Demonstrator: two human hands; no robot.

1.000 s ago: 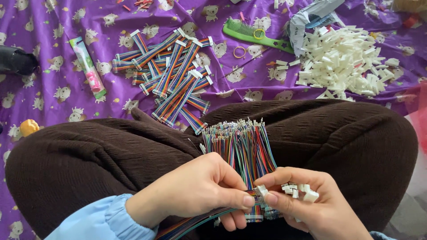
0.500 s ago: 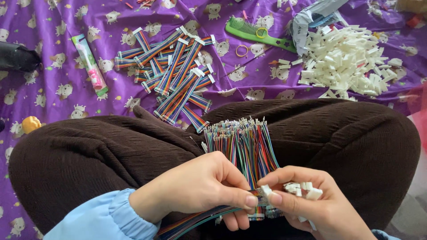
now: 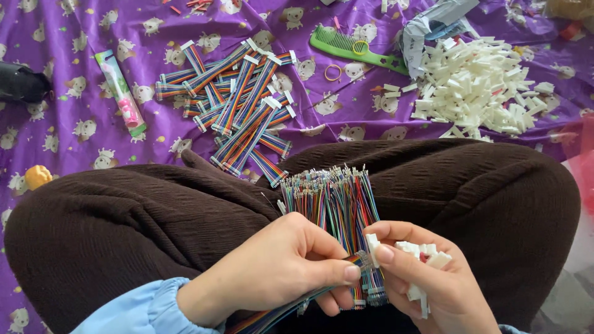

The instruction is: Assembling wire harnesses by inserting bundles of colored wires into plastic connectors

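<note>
The left hand [image 3: 278, 272], low centre of the frame, is closed around a thick bundle of rainbow ribbon wires [image 3: 331, 210], and its thumb and forefinger pinch one wire end right at the meeting point with the other hand. The right hand [image 3: 427, 284], lower right, is half curled: its thumb and forefinger nip a single small white connector housing [image 3: 372, 241], while the remaining fingers cup a little stock of spare white housings [image 3: 424, 253] against the palm. The pinched wire end and the housing touch or nearly touch; the housing sits just to the right of the wire tip, so the two hands face each other across a very narrow gap.

The bundle's long axis runs from the lower left, under the left hand, up toward mid-frame, its bare metal-tipped ends fanned upward over the lap in dark brown trousers [image 3: 124, 235]. Nothing lies between the hands.

Farther out, on the purple patterned cloth [image 3: 62, 142], finished ribbon cables with white plugs [image 3: 238, 105] lie criss-crossed at upper centre. A heap of loose white housings [image 3: 479, 86] fills the upper right, beside a green comb [image 3: 356, 46] and two rubber bands [image 3: 333, 72]. A tube [image 3: 120, 93] lies at upper left.
</note>
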